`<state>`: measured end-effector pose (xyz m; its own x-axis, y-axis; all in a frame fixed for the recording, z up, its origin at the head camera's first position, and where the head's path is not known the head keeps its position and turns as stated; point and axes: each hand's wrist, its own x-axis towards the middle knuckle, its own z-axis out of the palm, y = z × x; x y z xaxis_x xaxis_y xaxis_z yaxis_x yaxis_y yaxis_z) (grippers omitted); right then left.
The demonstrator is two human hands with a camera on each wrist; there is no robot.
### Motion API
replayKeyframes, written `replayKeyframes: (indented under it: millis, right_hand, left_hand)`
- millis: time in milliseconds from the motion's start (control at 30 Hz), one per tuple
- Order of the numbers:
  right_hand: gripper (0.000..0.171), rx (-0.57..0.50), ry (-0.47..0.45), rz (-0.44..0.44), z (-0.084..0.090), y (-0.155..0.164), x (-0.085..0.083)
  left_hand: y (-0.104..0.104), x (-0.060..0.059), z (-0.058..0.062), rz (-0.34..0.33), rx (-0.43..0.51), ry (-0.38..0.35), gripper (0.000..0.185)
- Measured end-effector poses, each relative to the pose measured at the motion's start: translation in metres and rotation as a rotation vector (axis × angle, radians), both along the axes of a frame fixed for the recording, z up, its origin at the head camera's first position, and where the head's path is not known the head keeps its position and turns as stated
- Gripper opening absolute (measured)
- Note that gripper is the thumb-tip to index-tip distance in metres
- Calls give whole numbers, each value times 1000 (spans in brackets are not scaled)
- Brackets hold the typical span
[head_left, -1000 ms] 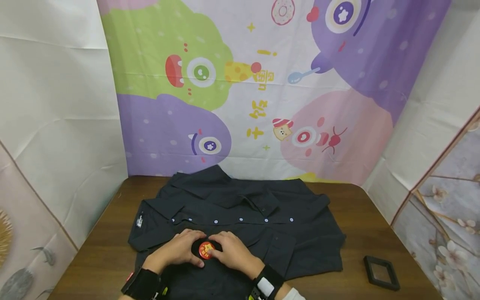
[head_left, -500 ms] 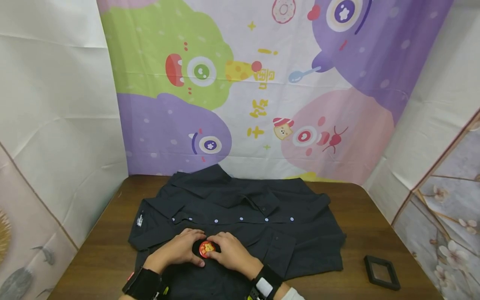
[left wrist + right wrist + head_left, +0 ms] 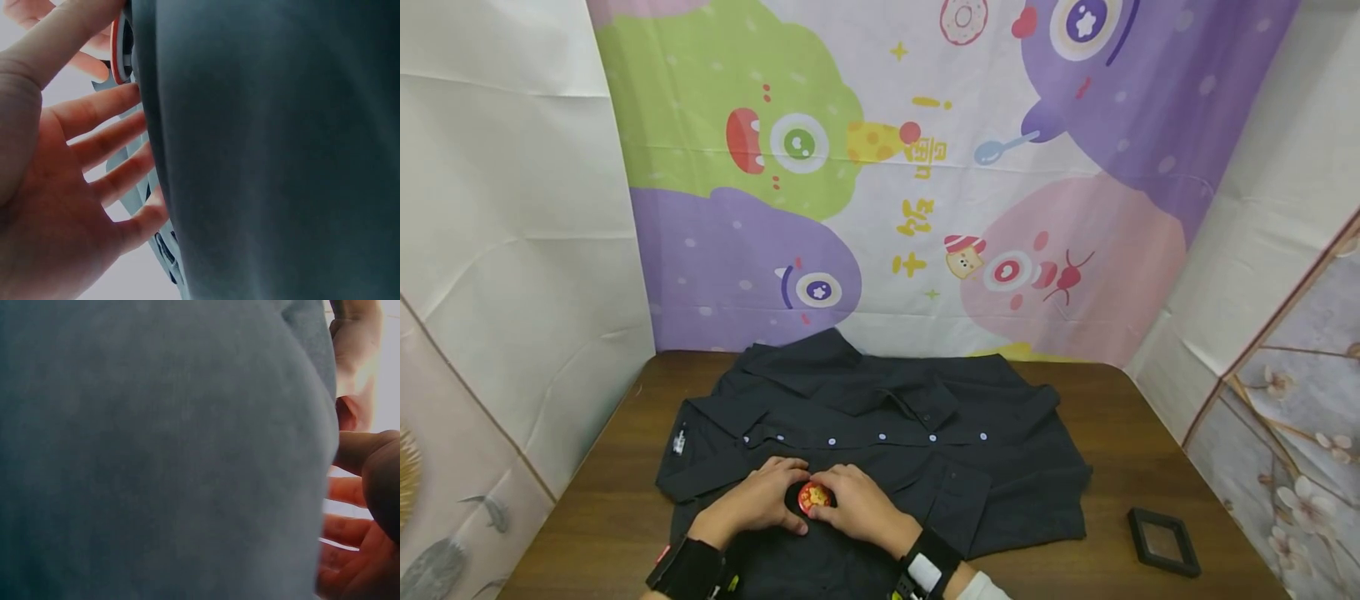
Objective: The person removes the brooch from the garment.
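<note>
1. Hands meet over a round red badge [image 3: 814, 497] that lies on a black shirt [image 3: 1000, 467], at 6 o'clock on the wooden table [image 3: 1120, 425].
2. Left hand [image 3: 760, 498] sits at the badge's 9 o'clock, with straight fingers pressed flat on the cloth and the thumb touching the badge's edge; it grasps nothing.
3. Right hand [image 3: 859, 502] sits at the badge's 3 o'clock, its fingertips against the rim. Whether it pinches the badge or only touches it, I cannot tell.
4. Small black frame [image 3: 1162, 543] lies on the table at 4 o'clock, well apart from the shirt.
5. Cartoon backdrop [image 3: 925, 167] hangs at 12 o'clock behind the table.
</note>
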<state>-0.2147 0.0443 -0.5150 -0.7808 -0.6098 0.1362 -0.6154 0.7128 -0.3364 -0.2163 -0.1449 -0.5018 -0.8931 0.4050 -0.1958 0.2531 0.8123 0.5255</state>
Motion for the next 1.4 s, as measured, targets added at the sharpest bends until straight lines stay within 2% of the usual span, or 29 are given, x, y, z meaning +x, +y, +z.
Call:
replayKeyframes:
  millis: [433, 800, 1400]
  right_hand:
    - [36, 26, 55, 36, -2, -2, -2]
    - [36, 78, 73, 38, -2, -5, -3]
    - [35, 25, 78, 55, -5, -6, -5]
  left_hand:
    - [2, 0, 1, -3, -15, 22, 67]
    - [4, 3, 0, -9, -56, 72, 69]
    - [4, 5, -3, -39, -31, 108, 68]
